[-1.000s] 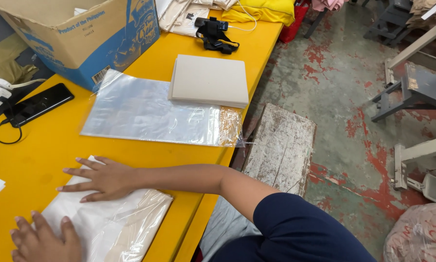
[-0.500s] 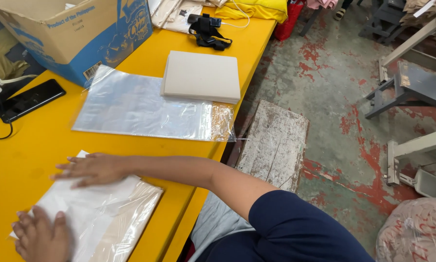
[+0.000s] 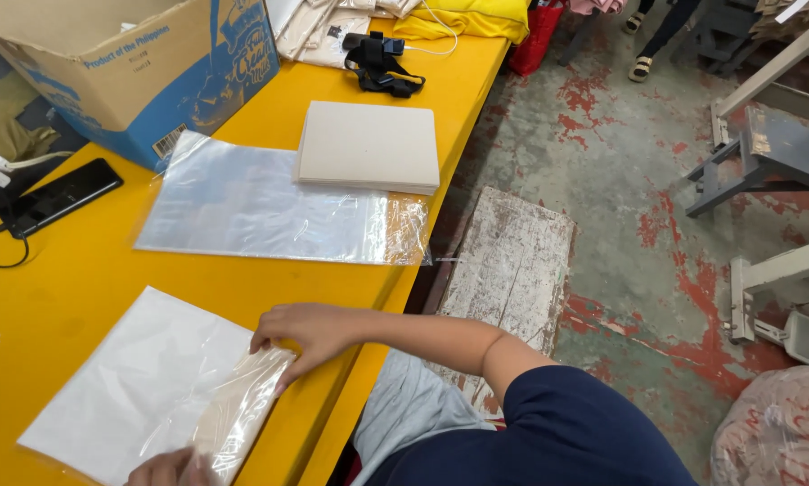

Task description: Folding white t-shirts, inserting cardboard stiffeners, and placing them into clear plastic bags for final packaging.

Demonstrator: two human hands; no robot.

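Note:
A clear plastic bag (image 3: pixel 143 387) with a white sheet inside lies flat on the yellow table (image 3: pixel 71 288) in front of me. Its end nearest the table edge, a tan strip (image 3: pixel 242 405), is turned up and over. My right hand (image 3: pixel 307 335) reaches across from the right, and its fingers grip the top of that folded end. My left hand (image 3: pixel 166 470) shows only as knuckles at the bottom edge of the view, touching the lower part of the same fold.
Further up the table lie an empty clear bag (image 3: pixel 269 207) and a stack of beige boards (image 3: pixel 368 146) overlapping its corner. A cardboard box (image 3: pixel 152 63), a black phone with cable (image 3: pixel 58 198) and a black strap device (image 3: pixel 382 61) stand beyond. A worn wooden board (image 3: pixel 512 270) lies on the floor.
My right hand has slid from the bag's top edge to its end by the table edge, which is now lifted and folded over. My left hand has dropped mostly out of view.

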